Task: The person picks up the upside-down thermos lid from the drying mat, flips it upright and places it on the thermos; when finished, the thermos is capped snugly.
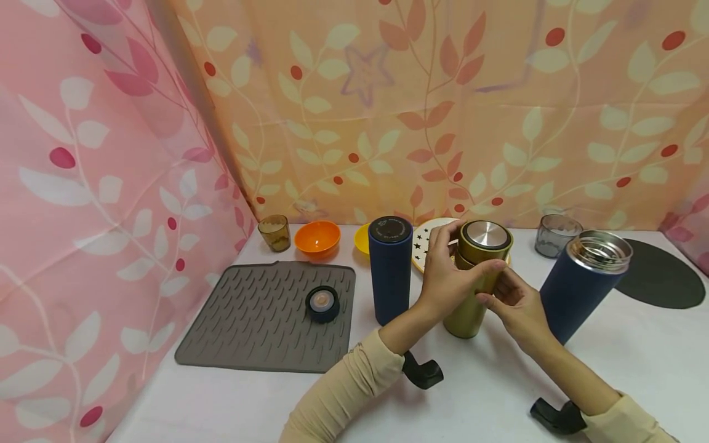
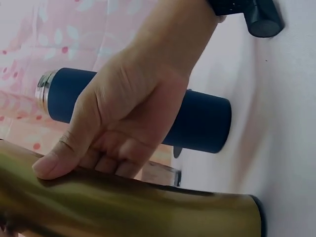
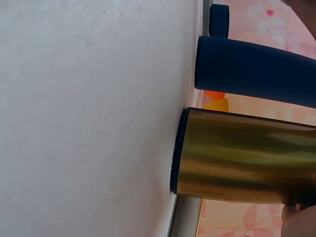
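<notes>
A gold thermos (image 1: 465, 317) with a silver-topped lid (image 1: 487, 235) stands upright between the hands. My left hand (image 1: 451, 274) grips it around the upper part, just below the lid, thumb across the front. Lower down, my right hand (image 1: 517, 307) holds the side of the body with thumb and fingers. In the left wrist view the thumb of the right hand (image 2: 123, 108) lies along the gold thermos (image 2: 163, 207). The right wrist view shows its dark base on the table, with fingertips (image 3: 298, 220) at its side.
A closed blue thermos (image 1: 390, 277) stands left; a lidless blue one (image 1: 581, 286) stands right. A dark lid (image 1: 322, 304) sits on the grey drying mat (image 1: 249, 320). Behind are an amber glass (image 1: 275, 232), orange bowl (image 1: 317, 239), yellow bowl, star-patterned plate, clear glass (image 1: 556, 237) and dark round mat (image 1: 661, 274).
</notes>
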Motion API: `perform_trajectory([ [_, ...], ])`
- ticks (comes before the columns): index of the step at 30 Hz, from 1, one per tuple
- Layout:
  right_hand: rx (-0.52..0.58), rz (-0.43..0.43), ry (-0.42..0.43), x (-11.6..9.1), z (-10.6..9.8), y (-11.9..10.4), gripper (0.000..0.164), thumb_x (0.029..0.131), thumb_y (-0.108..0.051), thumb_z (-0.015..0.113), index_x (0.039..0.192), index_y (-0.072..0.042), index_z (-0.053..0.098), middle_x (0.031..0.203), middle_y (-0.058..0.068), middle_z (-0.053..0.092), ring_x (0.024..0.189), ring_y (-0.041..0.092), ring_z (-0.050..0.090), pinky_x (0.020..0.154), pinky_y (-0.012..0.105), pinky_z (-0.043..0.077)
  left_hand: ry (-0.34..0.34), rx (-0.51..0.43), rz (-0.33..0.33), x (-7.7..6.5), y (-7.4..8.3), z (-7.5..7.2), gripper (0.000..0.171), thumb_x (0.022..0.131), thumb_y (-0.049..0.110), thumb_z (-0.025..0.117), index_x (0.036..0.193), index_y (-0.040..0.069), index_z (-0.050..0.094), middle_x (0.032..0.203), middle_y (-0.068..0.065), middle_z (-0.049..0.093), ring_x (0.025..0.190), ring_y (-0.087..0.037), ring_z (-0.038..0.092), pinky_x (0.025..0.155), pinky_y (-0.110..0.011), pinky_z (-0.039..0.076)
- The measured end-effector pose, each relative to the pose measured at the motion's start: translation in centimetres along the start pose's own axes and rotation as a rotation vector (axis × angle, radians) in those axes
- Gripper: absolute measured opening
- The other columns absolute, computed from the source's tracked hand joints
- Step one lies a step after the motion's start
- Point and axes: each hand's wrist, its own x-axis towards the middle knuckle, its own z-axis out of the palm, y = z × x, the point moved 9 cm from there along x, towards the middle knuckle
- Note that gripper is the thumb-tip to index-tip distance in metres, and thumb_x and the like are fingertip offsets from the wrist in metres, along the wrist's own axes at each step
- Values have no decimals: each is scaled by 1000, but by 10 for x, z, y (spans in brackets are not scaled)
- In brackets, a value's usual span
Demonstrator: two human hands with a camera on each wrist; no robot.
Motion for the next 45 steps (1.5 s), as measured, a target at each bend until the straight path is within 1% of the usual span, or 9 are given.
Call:
perform_trajectory([
  [3,19,-1,-5,1,0,0,66,87,-7,61,144,-10,29,123,-21,50,108,-12,50,86,5,43,10,0,-6,1,0,-1,68,74,22,77,131,13,41,120,-3,43,111,-4,44,94,-17,42],
  [9,35,-17,-4,1,-1,-2,64,86,-5,61,143,-10,31,120,-22,51,109,-11,51,87,6,43,-57,-167,40,-1,1,1,54,88,9,61,134,2,34,130,-11,48,123,-8,46,105,-18,34],
  [11,36,-10,-4,1,-1,-2,64,86,-5,61,143,-9,31,120,-23,51,108,-11,51,86,6,43,-51,-165,40,-1,1,1,54,86,9,63,132,2,36,130,-10,47,123,-7,45,104,-18,35],
  [18,17,8,-5,0,1,-1,65,86,-8,61,143,-8,30,121,-24,50,107,-13,50,86,5,42,28,6,-12,0,-2,0,68,72,22,79,127,11,40,119,-2,40,109,-1,41,92,-17,42],
  [26,38,-18,-5,2,0,-3,64,86,-6,61,143,-8,31,119,-23,52,107,-11,51,86,6,43,-72,-131,35,-3,0,2,57,89,11,60,137,4,31,133,-10,44,125,-8,44,105,-19,33],
  [32,18,-9,-4,1,1,-2,64,87,-7,61,143,-8,31,122,-23,49,108,-12,50,86,5,42,31,11,-15,-1,0,0,71,72,23,79,131,13,40,123,-1,43,110,-2,45,93,-17,42],
  [35,36,-4,-7,1,2,-1,65,86,-8,61,143,-8,30,123,-22,49,108,-12,49,86,5,43,55,32,-31,-2,0,0,70,72,27,79,130,16,42,117,0,41,103,-1,43,87,-16,43],
  [41,28,-6,4,0,1,-2,65,86,-7,62,143,-9,30,122,-23,50,108,-12,50,86,5,43,-37,-76,30,-4,1,2,60,87,15,63,138,8,33,130,-7,47,121,-7,46,104,-19,36],
  [45,14,2,0,0,1,-1,65,87,-8,61,143,-8,30,125,-21,48,108,-13,49,86,5,43,-32,-35,22,-3,1,2,63,83,18,69,136,10,35,131,-5,45,120,-6,45,102,-19,38],
])
